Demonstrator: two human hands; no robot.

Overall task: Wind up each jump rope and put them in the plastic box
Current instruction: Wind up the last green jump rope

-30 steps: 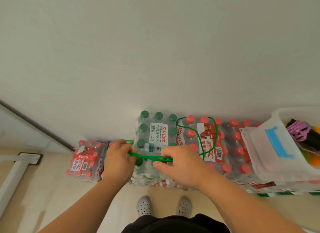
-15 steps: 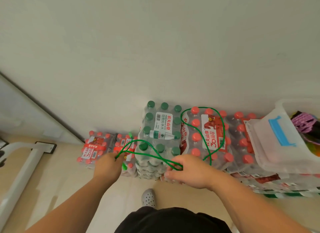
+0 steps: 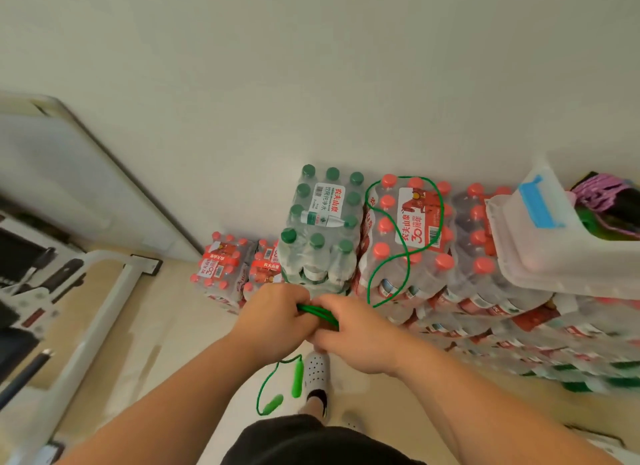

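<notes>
My left hand (image 3: 277, 314) and my right hand (image 3: 353, 333) are pressed together, both gripping a bundle of the green jump rope (image 3: 320, 313). A long loop of the same rope lies over the red-capped bottle packs, and its two green handles (image 3: 297, 378) dangle below my hands above the floor. The clear plastic box (image 3: 540, 256) with a blue latch stands on the bottle packs at the right. Inside it lie wound ropes, one purple (image 3: 602, 194).
Shrink-wrapped packs of bottles, green-capped (image 3: 322, 229) and red-capped (image 3: 408, 243), are stacked against the white wall. A white metal frame (image 3: 100, 312) and dark gear stand at the left. My white shoe (image 3: 316, 371) is on the beige floor below.
My hands have come together from a spread position, folding the rope into a bundle. The handles now hang below my hands. The view has tilted down and to the right.
</notes>
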